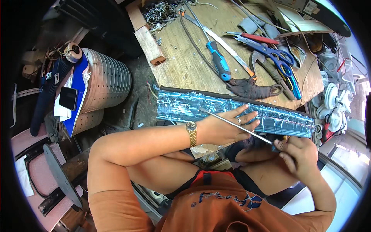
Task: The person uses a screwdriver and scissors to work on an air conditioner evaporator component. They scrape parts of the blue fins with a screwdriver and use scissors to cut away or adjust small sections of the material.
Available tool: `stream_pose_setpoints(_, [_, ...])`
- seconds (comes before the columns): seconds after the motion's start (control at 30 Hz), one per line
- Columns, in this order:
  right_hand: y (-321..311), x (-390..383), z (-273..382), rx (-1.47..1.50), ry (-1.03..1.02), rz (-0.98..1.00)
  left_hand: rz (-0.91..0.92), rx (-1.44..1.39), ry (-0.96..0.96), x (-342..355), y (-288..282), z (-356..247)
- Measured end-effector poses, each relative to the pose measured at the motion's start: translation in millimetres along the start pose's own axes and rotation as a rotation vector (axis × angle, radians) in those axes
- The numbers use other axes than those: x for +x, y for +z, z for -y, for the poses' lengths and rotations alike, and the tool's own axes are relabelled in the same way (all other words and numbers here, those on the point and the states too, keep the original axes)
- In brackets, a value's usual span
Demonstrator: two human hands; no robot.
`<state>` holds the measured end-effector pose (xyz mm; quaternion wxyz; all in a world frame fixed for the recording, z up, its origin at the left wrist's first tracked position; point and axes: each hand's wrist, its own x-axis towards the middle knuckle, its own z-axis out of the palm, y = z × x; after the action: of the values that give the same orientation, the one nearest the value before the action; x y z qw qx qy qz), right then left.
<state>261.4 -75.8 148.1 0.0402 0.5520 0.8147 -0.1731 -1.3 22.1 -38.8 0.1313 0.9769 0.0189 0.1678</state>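
A long panel wrapped in shiny silver-blue foil (181, 106), with a dark strip along its far edge, lies across the table's near edge in front of me. My left hand (216, 128), with a ring and a gold wristwatch (193, 138) on its arm, rests against the panel's near side, fingers stretched out and apart. In my right hand (299, 154) is the handle of a screwdriver (253, 134), mostly covered by my fingers. Its long metal shaft slants left across my left hand, and the tip lies over the foil; whether it touches I cannot tell.
On the wooden table (174, 65) lie a blue-black screwdriver (218, 62), blue scissors (272, 54), a flat blade (228, 46), a dark cloth (251, 89) and a heap of screws (162, 13). A perforated drum (110, 75) and a phone (68, 98) are at left; white spools (333, 96) at right.
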Motion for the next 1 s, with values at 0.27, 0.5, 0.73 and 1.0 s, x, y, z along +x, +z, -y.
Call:
stream_pose_setpoints(0.27, [44.9,-14.4,22.6,0.640,0.168,-0.019,-0.050,0.113,0.044,6.1,-4.4,-0.1])
stream_pose_setpoints(0.5, [37.4,-21.7,4.4,0.940,0.218,0.007,0.075,0.146,0.043,-5.5,-5.3,2.0])
stream_pose_setpoints(0.73, [29.3,-16.7,9.7,0.700,0.091,-0.024,0.011,0.071,0.014,-0.9,-8.5,1.3])
stream_pose_setpoints(1.0, [27.6,21.3,36.2,0.504,0.142,0.107,0.064,-0.011,-0.013,0.6,-6.5,-0.9])
